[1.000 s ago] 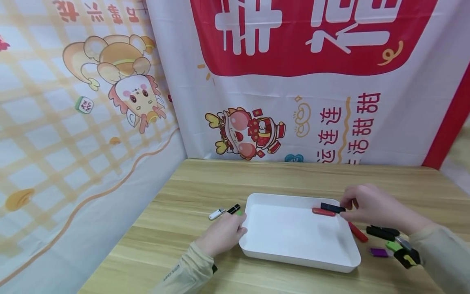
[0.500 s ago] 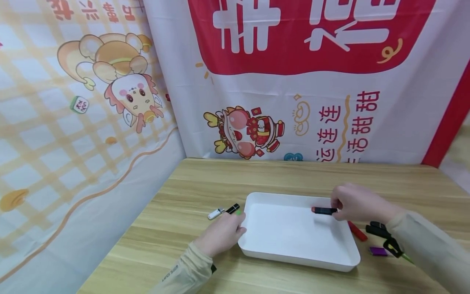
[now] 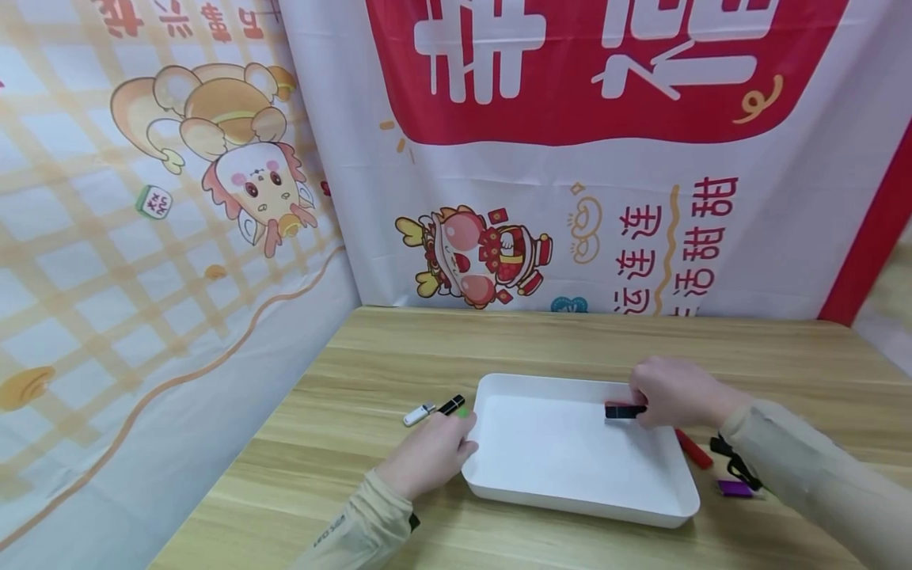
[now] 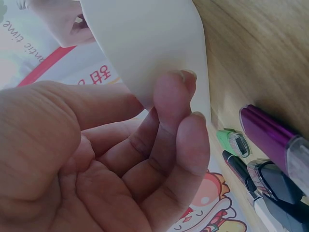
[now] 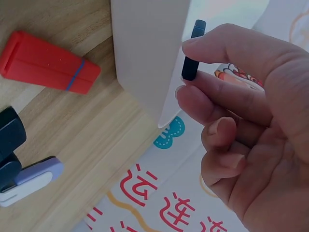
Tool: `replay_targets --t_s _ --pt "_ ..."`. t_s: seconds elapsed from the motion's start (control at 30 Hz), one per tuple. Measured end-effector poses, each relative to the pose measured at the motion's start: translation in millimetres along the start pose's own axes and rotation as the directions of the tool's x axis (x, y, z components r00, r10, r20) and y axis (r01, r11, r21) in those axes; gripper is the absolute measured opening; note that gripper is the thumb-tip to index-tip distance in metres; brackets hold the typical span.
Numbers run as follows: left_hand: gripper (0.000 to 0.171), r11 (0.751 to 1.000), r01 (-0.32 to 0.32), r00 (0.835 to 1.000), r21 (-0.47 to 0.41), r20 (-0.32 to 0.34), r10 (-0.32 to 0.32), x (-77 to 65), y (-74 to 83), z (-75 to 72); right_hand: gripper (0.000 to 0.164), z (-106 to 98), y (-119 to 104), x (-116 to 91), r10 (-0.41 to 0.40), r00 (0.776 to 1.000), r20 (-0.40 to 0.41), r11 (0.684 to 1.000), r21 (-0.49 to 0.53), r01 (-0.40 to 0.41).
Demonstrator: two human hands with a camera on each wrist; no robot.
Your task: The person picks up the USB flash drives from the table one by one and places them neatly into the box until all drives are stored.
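Note:
My right hand (image 3: 670,392) pinches a black USB stick (image 3: 623,412) between thumb and fingers over the back right of a white tray (image 3: 570,502). In the right wrist view the black stick's two ends (image 5: 190,72) show past the thumb, and the other fingers are loosely curled. Behind it a red stick (image 3: 611,404) lies in the tray, mostly hidden. My left hand (image 3: 433,451) grips the tray's left wall; in the left wrist view thumb and fingers close on the tray's wall (image 4: 149,38).
Left of the tray lie a white USB stick (image 3: 418,415), a black one (image 3: 452,404) and a green one (image 4: 234,141). To its right are a red stick (image 5: 53,62), a purple one (image 3: 735,488) and several more, partly under the right sleeve. A printed cloth (image 3: 570,237) hangs behind the table.
My right hand has moved left from the tray's right rim with the black USB stick, which now overlaps the red one. The left hand and the tray have stayed put.

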State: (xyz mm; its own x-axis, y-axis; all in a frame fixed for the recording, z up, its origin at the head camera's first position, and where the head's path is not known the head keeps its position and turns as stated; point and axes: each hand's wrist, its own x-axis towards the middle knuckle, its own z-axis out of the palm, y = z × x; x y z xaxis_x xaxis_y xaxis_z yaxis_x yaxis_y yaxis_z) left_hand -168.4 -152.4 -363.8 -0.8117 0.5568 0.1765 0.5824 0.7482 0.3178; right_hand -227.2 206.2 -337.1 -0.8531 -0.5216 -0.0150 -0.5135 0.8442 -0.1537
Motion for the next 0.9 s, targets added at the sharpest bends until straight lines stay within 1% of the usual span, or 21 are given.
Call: replay_targets --t_s 0.03,0.13,0.27,0.5,0.77,0.9 --pt "0.009 1.0 0.002 1.0 0.0 0.001 -0.002 -0.1 0.3 -0.2 0.025 0 0 1 -0.002 1.0 0.001 1.0 -0.009 0.002" --pt "0.011 1.0 0.008 1.0 0.001 0.007 -0.008 -0.3 0.6 -0.4 0.026 2 1 2 -0.018 1.0 0.008 0.999 -0.043 0.018" --pt "0.012 1.0 0.008 1.0 0.001 0.004 -0.008 -0.1 0.6 -0.7 0.028 5 1 5 -0.023 0.999 0.035 0.997 -0.075 0.025" --pt "0.005 1.0 0.004 1.0 -0.001 0.0 -0.004 -0.6 1.9 -1.5 0.023 12 1 12 -0.005 0.997 0.08 0.993 -0.115 0.014" --pt "0.004 1.0 0.012 1.0 -0.006 0.009 -0.012 -1.2 3.8 -3.1 0.021 19 2 15 -0.014 0.997 0.071 0.989 -0.147 0.025" --pt "0.008 1.0 0.013 1.0 -0.009 0.007 -0.013 -1.3 3.3 -2.1 0.022 19 2 15 -0.023 0.998 0.059 0.985 -0.17 0.033"
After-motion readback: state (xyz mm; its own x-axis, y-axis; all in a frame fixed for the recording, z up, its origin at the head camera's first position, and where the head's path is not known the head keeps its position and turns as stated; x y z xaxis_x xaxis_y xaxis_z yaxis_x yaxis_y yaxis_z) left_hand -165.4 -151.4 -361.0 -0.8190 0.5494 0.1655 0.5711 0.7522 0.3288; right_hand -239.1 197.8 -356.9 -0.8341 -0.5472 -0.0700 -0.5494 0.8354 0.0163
